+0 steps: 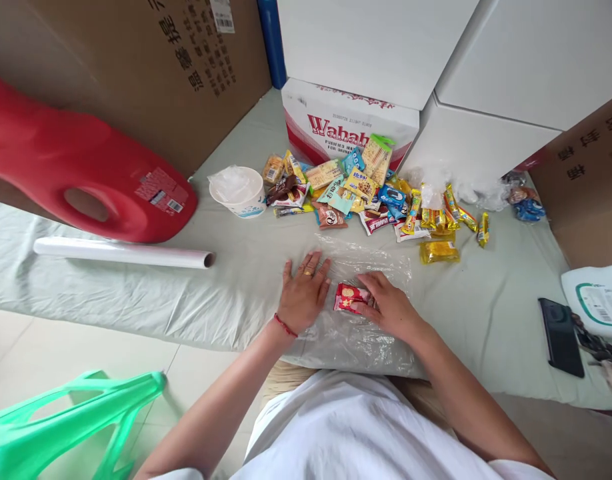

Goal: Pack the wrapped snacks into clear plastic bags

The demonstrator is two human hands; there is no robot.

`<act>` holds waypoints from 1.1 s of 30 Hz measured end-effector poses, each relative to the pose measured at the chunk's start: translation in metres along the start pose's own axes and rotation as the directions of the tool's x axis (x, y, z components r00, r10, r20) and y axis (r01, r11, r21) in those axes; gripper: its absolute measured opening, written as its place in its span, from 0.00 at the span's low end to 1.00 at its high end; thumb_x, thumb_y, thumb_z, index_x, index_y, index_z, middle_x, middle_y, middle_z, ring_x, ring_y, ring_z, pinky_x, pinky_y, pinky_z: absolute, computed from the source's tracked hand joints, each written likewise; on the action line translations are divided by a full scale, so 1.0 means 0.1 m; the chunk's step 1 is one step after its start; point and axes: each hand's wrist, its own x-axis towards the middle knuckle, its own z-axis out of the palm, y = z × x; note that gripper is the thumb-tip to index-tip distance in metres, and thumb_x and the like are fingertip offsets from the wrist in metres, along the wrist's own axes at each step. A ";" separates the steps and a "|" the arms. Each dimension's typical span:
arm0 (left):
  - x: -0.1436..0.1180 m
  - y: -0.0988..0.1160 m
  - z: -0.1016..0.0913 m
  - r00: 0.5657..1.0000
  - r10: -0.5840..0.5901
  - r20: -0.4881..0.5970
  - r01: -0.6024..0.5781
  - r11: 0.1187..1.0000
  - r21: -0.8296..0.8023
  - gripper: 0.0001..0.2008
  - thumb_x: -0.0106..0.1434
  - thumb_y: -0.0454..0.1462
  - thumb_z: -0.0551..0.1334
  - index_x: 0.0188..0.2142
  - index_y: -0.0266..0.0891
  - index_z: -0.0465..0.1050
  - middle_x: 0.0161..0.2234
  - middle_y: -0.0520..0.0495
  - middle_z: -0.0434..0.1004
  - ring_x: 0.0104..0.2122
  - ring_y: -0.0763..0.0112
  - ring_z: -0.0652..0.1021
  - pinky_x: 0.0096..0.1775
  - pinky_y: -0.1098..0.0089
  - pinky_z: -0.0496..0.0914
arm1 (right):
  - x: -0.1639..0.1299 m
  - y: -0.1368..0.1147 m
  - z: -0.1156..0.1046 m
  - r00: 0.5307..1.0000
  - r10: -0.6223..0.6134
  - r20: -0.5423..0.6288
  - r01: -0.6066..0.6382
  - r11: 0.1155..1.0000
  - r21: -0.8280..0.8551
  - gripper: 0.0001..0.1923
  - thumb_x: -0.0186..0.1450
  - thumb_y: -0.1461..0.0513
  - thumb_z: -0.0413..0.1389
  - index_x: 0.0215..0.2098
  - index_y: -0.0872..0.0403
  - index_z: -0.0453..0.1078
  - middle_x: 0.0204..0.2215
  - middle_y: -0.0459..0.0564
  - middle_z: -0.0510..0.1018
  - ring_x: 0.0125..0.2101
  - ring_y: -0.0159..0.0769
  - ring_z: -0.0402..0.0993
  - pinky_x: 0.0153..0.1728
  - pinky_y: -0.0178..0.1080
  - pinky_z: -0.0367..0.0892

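Left hand (305, 293): palm down, fingers spread, grip apart
Right hand (390, 307): angled inward, grip clamped on the red packet (347, 297)
Red packet: over the clear plastic film (356, 343), between the two hands

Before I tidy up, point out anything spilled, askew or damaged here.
Nothing looks plainly spilled or damaged. Only mildly untidy: the clear film under the red packet is wrinkled, and snack packets lie heaped at odd angles before the red-and-white carton.

Pale tiled floor (16, 340), green plastic stool (61, 433), low cloth-covered surface (466, 320), white panels (356, 47) behind, soft light
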 end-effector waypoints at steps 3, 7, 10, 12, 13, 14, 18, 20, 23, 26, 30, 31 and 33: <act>-0.10 -0.11 -0.08 0.987 0.002 -0.160 -0.008 0.999 -0.038 0.23 0.74 0.41 0.51 0.64 0.39 0.68 0.70 0.35 0.61 0.70 0.51 0.60 0.67 0.40 0.57 | -0.36 -0.02 -0.08 0.975 -0.072 -0.210 0.079 0.997 0.022 0.23 0.74 0.53 0.54 0.64 0.50 0.63 0.56 0.59 0.71 0.53 0.45 0.73 0.50 0.47 0.73; -0.39 -0.30 -0.29 0.909 0.254 -0.330 -0.288 0.956 -0.060 0.19 0.68 0.34 0.58 0.58 0.46 0.72 0.59 0.41 0.77 0.66 0.56 0.68 0.67 0.46 0.59 | -0.99 0.02 0.01 0.953 -0.276 -0.127 0.277 0.961 -0.015 0.28 0.68 0.46 0.60 0.61 0.48 0.67 0.49 0.57 0.77 0.48 0.48 0.75 0.48 0.51 0.74; -0.67 -0.40 -0.40 0.816 0.552 -0.172 -0.574 0.808 -0.131 0.19 0.67 0.39 0.62 0.58 0.47 0.71 0.57 0.42 0.78 0.64 0.57 0.72 0.68 0.46 0.58 | -1.30 0.14 0.28 0.959 -0.271 -0.076 0.264 0.960 -0.096 0.26 0.69 0.52 0.61 0.63 0.46 0.67 0.55 0.57 0.77 0.52 0.52 0.73 0.51 0.57 0.74; -0.82 -0.45 -0.41 0.766 0.642 -0.021 -0.636 0.753 -0.171 0.20 0.67 0.45 0.63 0.57 0.44 0.72 0.61 0.38 0.75 0.65 0.53 0.70 0.69 0.44 0.56 | -1.39 0.22 0.43 0.964 -0.226 -0.142 0.216 0.973 -0.081 0.19 0.72 0.61 0.56 0.60 0.44 0.70 0.53 0.55 0.78 0.52 0.49 0.74 0.50 0.56 0.75; -0.88 -0.47 -0.41 0.757 0.653 0.031 -0.639 0.749 -0.173 0.19 0.68 0.45 0.63 0.56 0.43 0.73 0.62 0.38 0.74 0.66 0.53 0.69 0.70 0.43 0.54 | -1.39 0.25 0.48 0.964 -0.203 -0.173 0.198 0.979 -0.044 0.17 0.72 0.64 0.54 0.57 0.43 0.72 0.51 0.54 0.79 0.51 0.48 0.75 0.49 0.54 0.75; -0.92 -0.49 -0.40 0.758 0.649 0.064 -0.633 0.755 -0.169 0.16 0.69 0.43 0.62 0.54 0.43 0.73 0.62 0.39 0.74 0.67 0.54 0.68 0.70 0.44 0.53 | -1.37 0.28 0.50 0.964 -0.188 -0.190 0.193 0.981 0.006 0.17 0.72 0.64 0.52 0.55 0.42 0.74 0.49 0.53 0.80 0.49 0.46 0.76 0.47 0.53 0.76; -0.90 -0.55 -0.44 0.808 0.584 0.078 -0.548 0.794 -0.263 0.10 0.71 0.33 0.57 0.46 0.44 0.77 0.57 0.44 0.79 0.64 0.62 0.72 0.69 0.51 0.58 | -1.17 0.29 0.28 0.985 -0.131 -0.111 0.154 0.961 0.232 0.13 0.75 0.60 0.50 0.49 0.45 0.77 0.39 0.52 0.82 0.39 0.41 0.77 0.41 0.46 0.75; -0.79 -0.57 -0.51 0.843 0.532 0.082 -0.469 0.801 -0.371 0.11 0.72 0.34 0.56 0.44 0.44 0.78 0.51 0.46 0.83 0.58 0.66 0.78 0.66 0.56 0.63 | -1.03 0.29 0.09 0.994 -0.089 -0.062 0.104 0.942 0.319 0.14 0.76 0.57 0.49 0.47 0.47 0.77 0.35 0.51 0.82 0.36 0.39 0.77 0.38 0.42 0.74; -0.54 -0.58 -0.59 0.930 0.353 0.106 -0.262 0.836 -0.482 0.11 0.73 0.37 0.55 0.43 0.44 0.77 0.42 0.48 0.85 0.44 0.69 0.83 0.54 0.65 0.73 | -0.77 0.33 -0.18 0.999 -0.005 -0.039 0.020 0.922 0.388 0.16 0.75 0.53 0.50 0.45 0.49 0.78 0.35 0.49 0.81 0.35 0.37 0.77 0.37 0.38 0.71; -0.23 -0.57 -0.56 0.989 0.094 0.114 -0.030 0.883 -0.469 0.13 0.71 0.43 0.56 0.39 0.42 0.77 0.36 0.48 0.83 0.35 0.67 0.81 0.40 0.68 0.75 | -0.48 0.42 -0.29 0.993 0.113 -0.046 -0.087 0.917 0.389 0.19 0.73 0.49 0.51 0.41 0.52 0.77 0.31 0.48 0.80 0.32 0.36 0.75 0.34 0.36 0.69; 0.10 -0.54 -0.36 0.991 -0.124 0.041 0.130 0.951 -0.282 0.11 0.63 0.42 0.61 0.40 0.38 0.78 0.37 0.42 0.79 0.39 0.58 0.78 0.44 0.60 0.74 | -0.20 0.56 -0.21 0.972 0.226 -0.068 -0.204 0.949 0.240 0.19 0.72 0.49 0.50 0.36 0.52 0.76 0.27 0.45 0.78 0.28 0.35 0.72 0.31 0.35 0.64; 0.14 -0.53 -0.33 0.988 -0.157 -0.016 0.149 0.964 -0.222 0.12 0.61 0.41 0.62 0.42 0.37 0.78 0.39 0.40 0.78 0.41 0.55 0.77 0.46 0.57 0.74 | -0.17 0.59 -0.16 0.967 0.245 -0.074 -0.228 0.956 0.184 0.18 0.71 0.50 0.50 0.36 0.52 0.76 0.27 0.45 0.78 0.27 0.36 0.72 0.31 0.35 0.63; 0.11 -0.48 -0.33 0.956 -0.195 -0.220 0.171 0.978 -0.122 0.17 0.59 0.39 0.64 0.46 0.35 0.77 0.43 0.37 0.75 0.45 0.51 0.75 0.49 0.51 0.72 | -0.16 0.61 -0.08 0.957 0.279 -0.083 -0.272 0.958 0.087 0.17 0.71 0.51 0.50 0.37 0.51 0.75 0.27 0.45 0.79 0.27 0.36 0.73 0.30 0.36 0.61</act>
